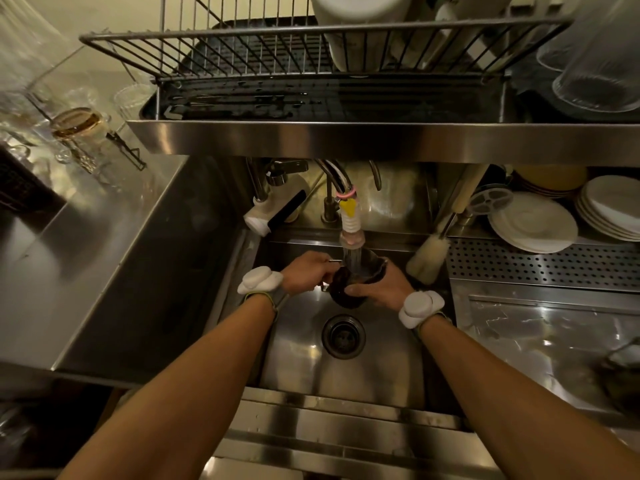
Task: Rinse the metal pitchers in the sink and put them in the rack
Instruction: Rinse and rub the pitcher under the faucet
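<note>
Under the running tap (352,233), the fingers of the right hand (381,288) wrap around the body of a metal pitcher (356,280), and the left hand (309,273) grips its handle side. Both hands hold it low over the sink (311,362), mouth tilted up into the water. The rinsing step seems in progress. Next, I think, the water must be poured out and the pitcher lifted to the rack (263,50) above. Both forearms reach forward, wrists a little bent inward.

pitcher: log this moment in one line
step: rinsing | pitcher: under running faucet | left hand: handle | right hand: body | rack: not yet
</note>
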Demonstrator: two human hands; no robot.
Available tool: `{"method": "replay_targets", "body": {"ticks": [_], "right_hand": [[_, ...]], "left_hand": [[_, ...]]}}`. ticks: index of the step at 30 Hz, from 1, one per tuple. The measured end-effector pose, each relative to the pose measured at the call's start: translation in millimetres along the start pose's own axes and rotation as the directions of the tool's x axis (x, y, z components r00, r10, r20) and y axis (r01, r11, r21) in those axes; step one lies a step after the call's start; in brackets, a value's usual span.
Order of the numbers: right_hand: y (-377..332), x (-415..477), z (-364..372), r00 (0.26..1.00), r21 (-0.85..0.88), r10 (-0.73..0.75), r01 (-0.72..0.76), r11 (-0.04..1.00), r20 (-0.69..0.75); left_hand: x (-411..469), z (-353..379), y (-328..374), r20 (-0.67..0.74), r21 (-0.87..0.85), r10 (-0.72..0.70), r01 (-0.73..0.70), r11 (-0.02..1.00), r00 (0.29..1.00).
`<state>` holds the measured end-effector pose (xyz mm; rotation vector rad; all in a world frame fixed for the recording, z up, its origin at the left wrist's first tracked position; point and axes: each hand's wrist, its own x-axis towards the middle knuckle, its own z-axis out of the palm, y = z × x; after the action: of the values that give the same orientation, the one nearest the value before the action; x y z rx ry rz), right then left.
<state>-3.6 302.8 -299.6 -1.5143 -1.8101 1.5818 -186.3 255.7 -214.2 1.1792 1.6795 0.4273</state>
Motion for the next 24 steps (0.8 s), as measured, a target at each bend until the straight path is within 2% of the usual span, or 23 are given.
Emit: {"method": "replay_targets", "body": {"ticks": [3, 7, 15, 24], "right_hand": [[-17.3, -18.8, -5.9, 0.999, -0.015, 0.039, -0.039, 0.999, -0.029], [-17.3, -28.7, -15.5, 0.995, -0.082, 0.1, -0.102, 0.991, -0.03], [-23.0, -27.8, -21.7, 0.995, -0.142, 0.091, -0.094, 0.985, -0.029], [-26.9, -27.7, -23.7, 0.996, -0.166, 0.078, -0.083, 0.983, -0.035]], "left_hand": [[3.3, 1.2, 0.3, -0.002, 0.021, 0.002, -0.002, 1.0, 1.0], [2.8, -0.8, -3.3, -0.067, 0.264, 0.044, -0.025, 0.964, 0.997], [-1.6, -5.5, -3.9, -0.14, 0.614, 0.09, 0.015, 0.789, 0.986], [1.2, -1.7, 4.3, -0.08, 0.789, 0.17, -0.042, 0.613, 0.982]]}}
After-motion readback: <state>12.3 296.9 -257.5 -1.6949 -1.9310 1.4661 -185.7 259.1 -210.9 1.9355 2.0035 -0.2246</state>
